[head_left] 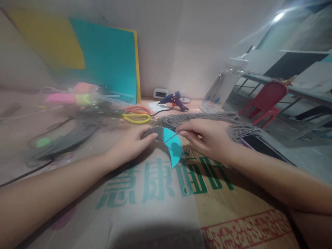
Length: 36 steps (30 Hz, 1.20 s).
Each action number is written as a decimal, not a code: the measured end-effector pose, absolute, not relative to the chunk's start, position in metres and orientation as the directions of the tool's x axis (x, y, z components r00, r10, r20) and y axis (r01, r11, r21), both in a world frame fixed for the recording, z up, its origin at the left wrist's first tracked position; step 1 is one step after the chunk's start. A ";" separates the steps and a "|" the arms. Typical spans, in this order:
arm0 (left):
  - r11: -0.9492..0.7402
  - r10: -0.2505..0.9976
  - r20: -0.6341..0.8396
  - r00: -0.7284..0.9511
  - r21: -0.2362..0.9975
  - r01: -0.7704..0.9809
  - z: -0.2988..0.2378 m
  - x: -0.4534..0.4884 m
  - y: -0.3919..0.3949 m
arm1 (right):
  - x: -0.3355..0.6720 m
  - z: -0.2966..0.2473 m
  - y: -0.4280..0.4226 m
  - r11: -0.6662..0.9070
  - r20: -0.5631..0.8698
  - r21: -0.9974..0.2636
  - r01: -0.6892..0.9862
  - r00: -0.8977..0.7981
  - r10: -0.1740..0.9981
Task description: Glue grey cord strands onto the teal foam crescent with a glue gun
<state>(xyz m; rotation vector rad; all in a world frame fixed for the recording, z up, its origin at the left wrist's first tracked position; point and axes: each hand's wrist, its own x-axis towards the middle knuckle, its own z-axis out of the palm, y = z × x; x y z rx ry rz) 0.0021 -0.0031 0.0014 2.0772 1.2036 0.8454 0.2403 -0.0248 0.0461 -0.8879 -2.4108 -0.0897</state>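
A turquoise crescent cutout [175,147] is held above the cardboard, its upper left part wrapped in grey yarn. My left hand [140,140] pinches the wrapped end between thumb and fingers. Pinched in my right hand [207,136], a strand of grey yarn [170,138] runs taut across the crescent's front. The crescent's lower tip is bare and points down. Behind my right hand lies a loose bundle of grey yarn [176,120], partly hidden by that hand.
Scissors [137,118] with red and yellow handles lie behind my left hand. A blue glue gun [175,100], a small digital clock [160,93] and a clear bottle [220,88] stand along the wall. A phone [266,148] lies beside my right forearm. Coloured sheets [111,62] lean at the back left.
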 end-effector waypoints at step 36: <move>-0.406 0.834 0.076 0.547 0.756 0.514 0.003 0.002 -0.007 | 0.231 -0.001 0.005 0.619 0.561 -0.563 0.547 -0.297 0.773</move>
